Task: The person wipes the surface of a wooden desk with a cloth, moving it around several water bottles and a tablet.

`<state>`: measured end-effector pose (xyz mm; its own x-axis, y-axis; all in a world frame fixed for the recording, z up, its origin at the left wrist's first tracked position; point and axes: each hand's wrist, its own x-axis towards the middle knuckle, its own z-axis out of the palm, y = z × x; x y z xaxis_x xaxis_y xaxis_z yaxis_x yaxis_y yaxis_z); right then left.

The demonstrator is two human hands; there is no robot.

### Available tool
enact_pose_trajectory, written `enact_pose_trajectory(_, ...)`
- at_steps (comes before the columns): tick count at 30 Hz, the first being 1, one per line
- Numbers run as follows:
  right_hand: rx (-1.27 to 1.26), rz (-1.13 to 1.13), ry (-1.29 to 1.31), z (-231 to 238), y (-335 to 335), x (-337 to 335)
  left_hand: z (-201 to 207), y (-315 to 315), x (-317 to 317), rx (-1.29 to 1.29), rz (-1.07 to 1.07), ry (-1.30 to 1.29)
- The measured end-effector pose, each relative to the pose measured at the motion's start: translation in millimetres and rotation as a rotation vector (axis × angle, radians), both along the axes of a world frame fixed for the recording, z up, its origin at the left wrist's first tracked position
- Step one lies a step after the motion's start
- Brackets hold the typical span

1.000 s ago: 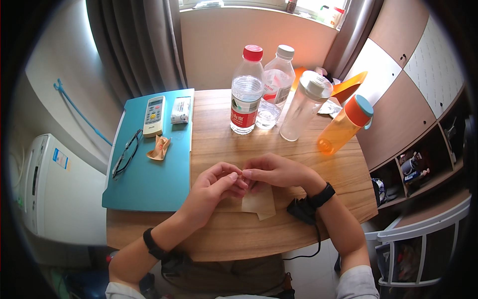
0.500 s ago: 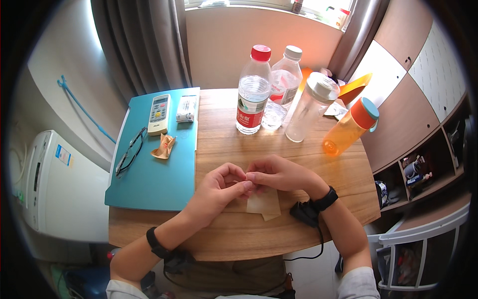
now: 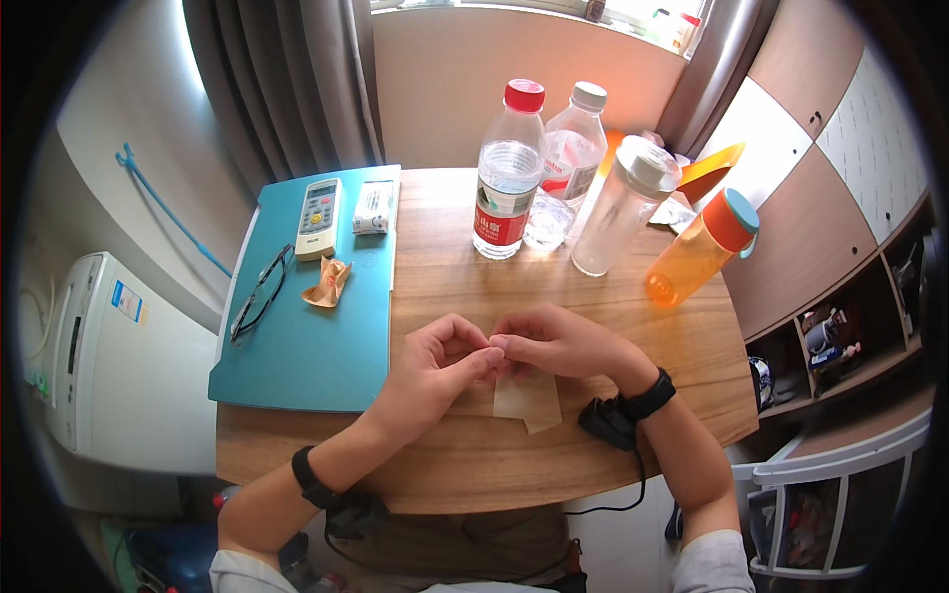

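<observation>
Above the near part of the wooden table, my left hand (image 3: 435, 371) and my right hand (image 3: 556, 341) meet, thumbs and fingers pinched together at the tips. From below the fingertips a thin beige sheet of paper (image 3: 526, 400) extends towards me, its upper edge tucked among the fingers. Its lower edge is uneven. How each fingertip grips it is partly hidden. Left of my hands, on a teal folder (image 3: 306, 366), lies a crumpled brown wrapper (image 3: 328, 283).
The folder also bears glasses (image 3: 263, 296), a remote control (image 3: 318, 219) and a small white packet (image 3: 373, 208). Beyond my hands stand a red-capped water bottle (image 3: 508, 178), a white-capped bottle (image 3: 568, 158), a clear tumbler (image 3: 613, 212) and an orange bottle (image 3: 697, 252).
The beige paper has turned slightly, and its lower edge shows a different outline. Both hands stay pinched together in nearly the same place. The whole view has shifted a little.
</observation>
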<state>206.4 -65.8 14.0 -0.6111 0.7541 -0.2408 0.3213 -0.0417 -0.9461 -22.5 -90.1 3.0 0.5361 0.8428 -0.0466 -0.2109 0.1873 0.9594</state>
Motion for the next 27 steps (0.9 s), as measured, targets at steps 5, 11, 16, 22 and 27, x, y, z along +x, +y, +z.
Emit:
enact_pose_trajectory(5,-0.031,0.032,-0.021,4.5,1.3,3.2,3.0,0.9,-0.2,0.043,-0.021,0.034)
enact_pose_trajectory(11,-0.117,0.1,0.029,6.2,0.0,3.3,7.3,-4.9,-0.8,0.091,-0.036,0.013)
enact_pose_trajectory(16,-0.108,0.126,0.059,6.2,-0.9,6.5,6.2,-5.1,0.3,0.13,-0.062,-0.005)
enact_pose_trajectory(22,-0.087,0.164,0.061,6.9,-2.7,5.4,1.0,-6.3,0.7,0.07,-0.128,-0.118)
enact_pose_trajectory(27,-0.099,0.202,0.094,10.2,-2.2,6.2,0.9,-3.7,-2.5,0.02,-0.177,-0.171)
